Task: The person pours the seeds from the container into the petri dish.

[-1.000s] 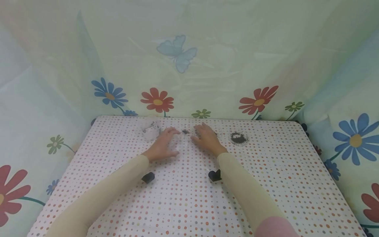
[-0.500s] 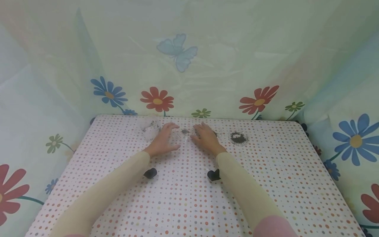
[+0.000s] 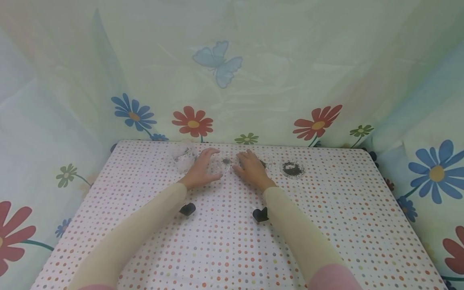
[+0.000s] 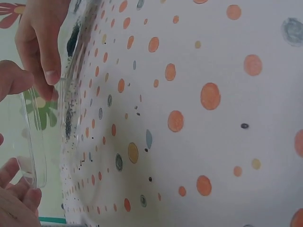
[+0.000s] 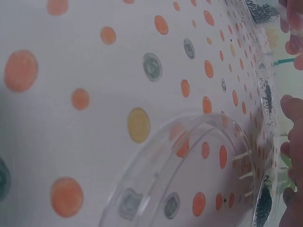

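My left hand (image 3: 201, 171) is at the back of the table, thumb and fingers spread. In the left wrist view they grip the edges of a clear round lid (image 4: 32, 142), tilted on edge. My right hand (image 3: 252, 171) reaches over the row of dishes, and its nearly straight fingers touch a clear dish's rim in the left wrist view. Between the hands lies a clear dish with dark grains (image 3: 226, 161). Another grain-filled dish (image 3: 266, 163) is partly hidden behind my right hand. In the right wrist view, a clear lid or dish (image 5: 151, 165) rests on the table, nearer my body.
To the right stands a clear dish with more dark grains (image 3: 293, 170). A shiny clear dish with scattered grains (image 3: 184, 159) sits left of my left hand. Loose grains dot the spotted tablecloth (image 3: 217, 249). A flowered curtain (image 3: 268, 72) encloses the table's back and sides.
My left hand has shifted slightly forward and to the right. The right hand has hardly moved. The dishes stay where they were.
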{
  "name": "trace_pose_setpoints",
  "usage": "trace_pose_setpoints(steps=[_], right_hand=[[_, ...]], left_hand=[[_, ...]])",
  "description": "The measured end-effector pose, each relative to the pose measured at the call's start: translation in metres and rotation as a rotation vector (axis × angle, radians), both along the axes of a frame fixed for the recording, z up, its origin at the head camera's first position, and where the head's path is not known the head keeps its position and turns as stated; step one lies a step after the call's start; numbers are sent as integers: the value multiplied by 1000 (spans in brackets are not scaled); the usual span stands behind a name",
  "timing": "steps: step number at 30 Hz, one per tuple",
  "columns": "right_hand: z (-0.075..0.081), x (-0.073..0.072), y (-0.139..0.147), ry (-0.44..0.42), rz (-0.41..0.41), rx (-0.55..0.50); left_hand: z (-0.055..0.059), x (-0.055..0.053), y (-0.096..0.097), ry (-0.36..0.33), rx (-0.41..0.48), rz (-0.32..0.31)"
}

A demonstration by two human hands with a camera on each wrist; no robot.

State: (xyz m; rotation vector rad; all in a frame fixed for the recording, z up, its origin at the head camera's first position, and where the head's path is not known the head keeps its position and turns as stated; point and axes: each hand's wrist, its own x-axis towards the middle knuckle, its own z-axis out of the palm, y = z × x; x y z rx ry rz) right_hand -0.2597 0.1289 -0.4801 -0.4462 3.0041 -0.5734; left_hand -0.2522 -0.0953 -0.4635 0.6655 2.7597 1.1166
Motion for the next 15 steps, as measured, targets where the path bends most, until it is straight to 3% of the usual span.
trace_pose_setpoints(steps=[15], right_hand=[[-3,0,-1,-2,-10,11]], left_hand=[[-6,-8,10,-21,-41,38]])
